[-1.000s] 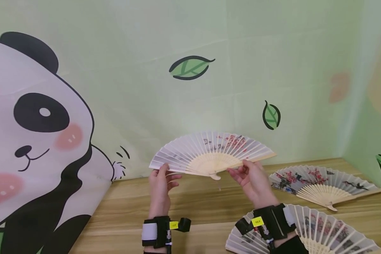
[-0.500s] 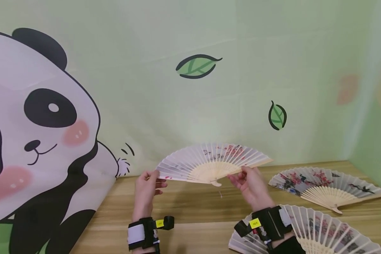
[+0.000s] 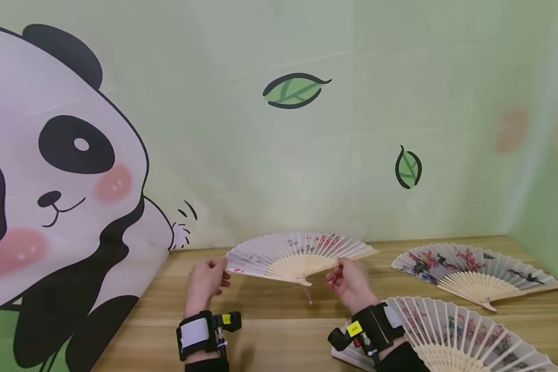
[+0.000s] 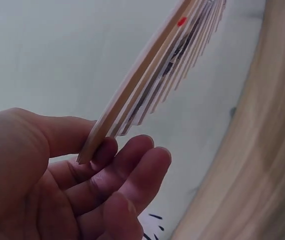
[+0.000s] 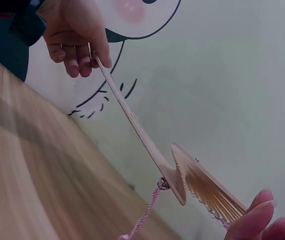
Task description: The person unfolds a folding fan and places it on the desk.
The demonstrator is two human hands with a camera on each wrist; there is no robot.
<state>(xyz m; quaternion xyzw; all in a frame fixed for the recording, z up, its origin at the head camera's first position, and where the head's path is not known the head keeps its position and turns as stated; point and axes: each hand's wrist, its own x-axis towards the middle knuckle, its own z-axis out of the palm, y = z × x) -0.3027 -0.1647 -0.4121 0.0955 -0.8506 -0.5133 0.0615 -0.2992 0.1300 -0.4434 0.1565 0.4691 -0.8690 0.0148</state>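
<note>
A spread folding fan [image 3: 302, 258], pale with pink blossoms and light wooden ribs, is held up between both hands just above the table. My left hand [image 3: 206, 283] pinches its left end rib between thumb and index finger; in the left wrist view the other fingers of that hand [image 4: 127, 185] curl loosely below. My right hand [image 3: 351, 283] pinches the right guard rib; its fingertips [image 5: 255, 215] show at the corner of the right wrist view. From the fan's pivot hangs a pink cord [image 5: 145, 215].
Two more spread fans lie on the wooden table [image 3: 260, 341]: one floral fan [image 3: 479, 274] at the back right, another fan [image 3: 465, 336] at the front right, partly under my right forearm. Behind stands a green backdrop [image 3: 214, 129] with a printed panda [image 3: 74, 206].
Both hands have lowered the fan toward the table. The left hand has shifted left and the right hand slightly left. The fans on the table lie as before.
</note>
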